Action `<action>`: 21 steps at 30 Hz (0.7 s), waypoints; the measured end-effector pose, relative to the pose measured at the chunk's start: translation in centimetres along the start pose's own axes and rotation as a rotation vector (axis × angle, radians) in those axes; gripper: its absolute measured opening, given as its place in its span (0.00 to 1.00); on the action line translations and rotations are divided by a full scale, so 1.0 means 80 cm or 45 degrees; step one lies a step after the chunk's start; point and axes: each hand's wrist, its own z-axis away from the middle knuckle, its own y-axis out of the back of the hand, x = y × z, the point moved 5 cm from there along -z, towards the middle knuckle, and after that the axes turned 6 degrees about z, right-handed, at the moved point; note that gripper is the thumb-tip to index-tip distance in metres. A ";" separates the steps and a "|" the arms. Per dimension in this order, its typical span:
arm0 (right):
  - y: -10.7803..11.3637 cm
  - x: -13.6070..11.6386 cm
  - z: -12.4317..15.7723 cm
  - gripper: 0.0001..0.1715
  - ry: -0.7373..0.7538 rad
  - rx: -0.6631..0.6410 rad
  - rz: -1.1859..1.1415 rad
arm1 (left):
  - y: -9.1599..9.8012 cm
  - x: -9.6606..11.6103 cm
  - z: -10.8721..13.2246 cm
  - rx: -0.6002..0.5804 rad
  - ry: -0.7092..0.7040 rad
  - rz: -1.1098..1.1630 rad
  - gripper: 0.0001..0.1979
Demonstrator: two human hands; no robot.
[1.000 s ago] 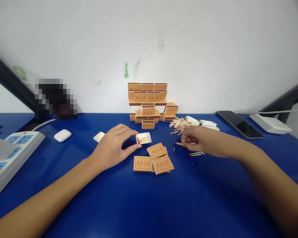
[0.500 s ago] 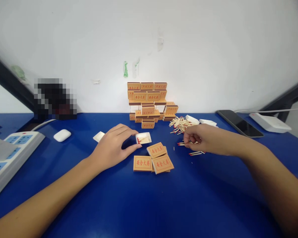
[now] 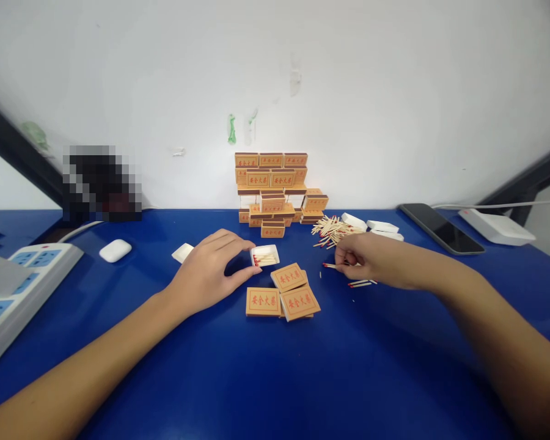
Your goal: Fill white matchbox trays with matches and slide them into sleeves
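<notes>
My left hand (image 3: 220, 263) holds the left end of a white matchbox tray (image 3: 270, 250) between thumb and fingers. Inside the tray lie several red-tipped matches (image 3: 264, 259). To the right, my right hand (image 3: 357, 253) is closed in a pinch on matches (image 3: 330, 265), whose red heads stick out to the left of the fingertips. Behind that hand is a heap of loose matches (image 3: 332, 231). A few more matches (image 3: 360, 284) lie just in front of it. Orange matchbox sleeves (image 3: 263, 301) are piled between the hands, nearer to me.
A stack of matchboxes (image 3: 271, 189) stands against the wall. White trays (image 3: 383, 227) lie behind my right hand, and another tray (image 3: 182, 252) beside my left. A phone (image 3: 440, 227) and white box (image 3: 497, 226) are right; an earphone case (image 3: 115, 250) and power strip (image 3: 32, 287) left.
My right hand has shifted slightly left, with the pinched matches moving along with it. My left hand and the tray have stayed in place.
</notes>
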 end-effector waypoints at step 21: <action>0.037 -0.184 -0.042 0.07 0.374 0.501 0.903 | 0.002 0.004 0.002 -0.008 0.010 0.014 0.13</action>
